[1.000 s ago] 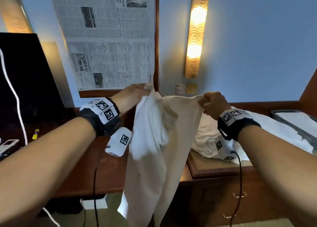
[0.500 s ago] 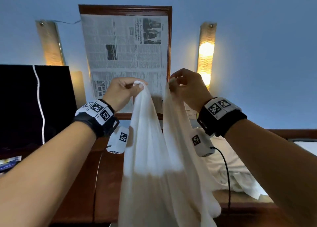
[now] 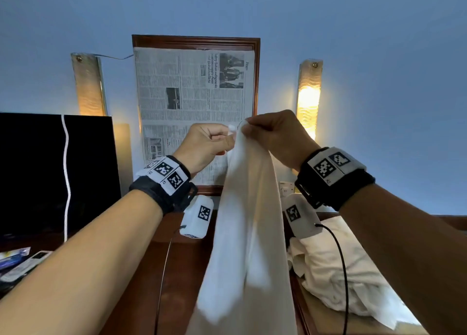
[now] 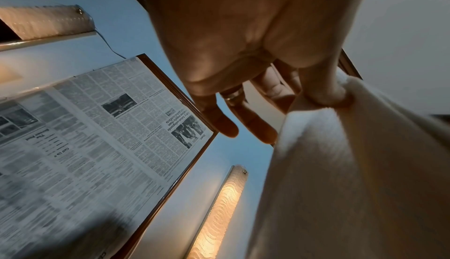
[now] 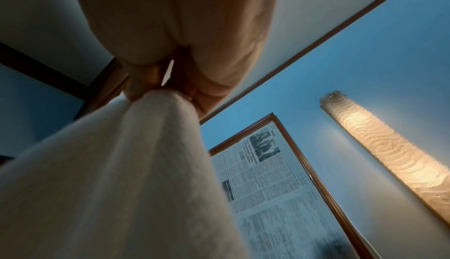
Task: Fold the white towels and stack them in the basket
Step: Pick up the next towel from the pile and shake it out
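Head view shows my left hand (image 3: 206,142) and right hand (image 3: 274,137) each pinching a top corner of the white towel (image 3: 249,233), hanging toward six o'clock. A loosened pinch could drop one corner, skewing the fold.

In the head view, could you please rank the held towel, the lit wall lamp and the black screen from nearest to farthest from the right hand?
1. held towel, pinched in the right hand.
2. lit wall lamp, just behind, to the right.
3. black screen, far left.
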The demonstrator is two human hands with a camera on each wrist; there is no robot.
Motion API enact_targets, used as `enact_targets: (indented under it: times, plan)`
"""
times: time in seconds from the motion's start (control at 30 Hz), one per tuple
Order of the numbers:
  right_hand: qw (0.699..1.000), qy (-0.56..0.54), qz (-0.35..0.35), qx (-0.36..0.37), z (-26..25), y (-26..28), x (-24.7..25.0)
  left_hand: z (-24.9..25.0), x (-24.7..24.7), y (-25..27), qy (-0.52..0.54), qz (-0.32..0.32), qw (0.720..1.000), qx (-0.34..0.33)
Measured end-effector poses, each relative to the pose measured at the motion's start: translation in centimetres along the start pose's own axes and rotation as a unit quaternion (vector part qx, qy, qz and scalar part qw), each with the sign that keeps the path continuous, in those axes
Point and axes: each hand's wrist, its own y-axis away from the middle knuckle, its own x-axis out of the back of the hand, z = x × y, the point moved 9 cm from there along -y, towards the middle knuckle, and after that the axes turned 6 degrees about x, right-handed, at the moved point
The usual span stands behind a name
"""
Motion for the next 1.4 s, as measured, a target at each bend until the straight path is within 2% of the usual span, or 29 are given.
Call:
enact_targets:
  times: [0.2,0.3,0.4,0.5,0.57,0.67,0.77,0.83,0.9,1.0,1.1,1.17,1.27,1.4]
  plan:
    - [0.996,-0.064,-0.045,-0.042,1.3,0.1,-1.5,-1.3,0.7,-0.3,0.003,-0.001,1.000,0.023]
    - [0.981,-0.152,-0.079,-0.088,2.4,0.9,-3.7,-2.1,1.4,-0.3,0.008,0.009,1.000,0.029]
    - [0.957,-0.244,-0.083,-0.131,3.5,2.0,-5.9,-3.5,1.4,0.3,0.021,0.007,0.998,0.064]
    - [0.946,-0.278,-0.058,-0.157,5.3,2.7,-7.0,-5.8,1.0,1.6,0.033,0.003,0.992,0.121]
    - [0.958,-0.239,-0.044,-0.152,6.6,3.2,-7.4,-8.1,0.5,3.2,0.076,-0.001,0.981,0.179]
    - [0.983,-0.115,-0.048,-0.138,8.1,4.4,-8.0,-11.6,-0.5,5.4,0.173,-0.019,0.951,0.255]
    - [0.989,-0.034,-0.061,-0.131,9.0,5.4,-8.6,-14.3,-0.2,7.0,0.159,-0.009,0.937,0.312]
    - [0.990,-0.011,-0.070,-0.121,9.4,5.9,-8.9,-14.4,-0.6,7.3,0.073,-0.054,0.952,0.294]
    - [0.991,-0.005,-0.066,-0.117,10.0,6.4,-9.0,-13.1,-1.2,7.1,-0.036,-0.082,0.969,0.230]
    - [0.993,-0.021,-0.021,-0.113,11.0,6.9,-8.7,-12.3,-1.5,6.0,-0.148,-0.051,0.974,0.162]
    - [0.990,-0.070,0.033,-0.119,12.7,8.6,-8.3,-12.5,-1.5,5.2,-0.191,0.010,0.975,0.116]
    - [0.985,-0.086,0.007,-0.151,15.0,11.3,-9.6,-12.8,-1.2,4.7,-0.180,0.045,0.978,0.097]
    - [0.971,-0.084,-0.077,-0.212,19.4,16.9,-12.7,-13.9,-0.5,4.3,-0.181,0.089,0.976,0.085]
    - [0.959,0.034,-0.143,-0.242,24.6,23.9,-13.7,-14.5,1.5,4.3,-0.215,0.142,0.963,0.085]
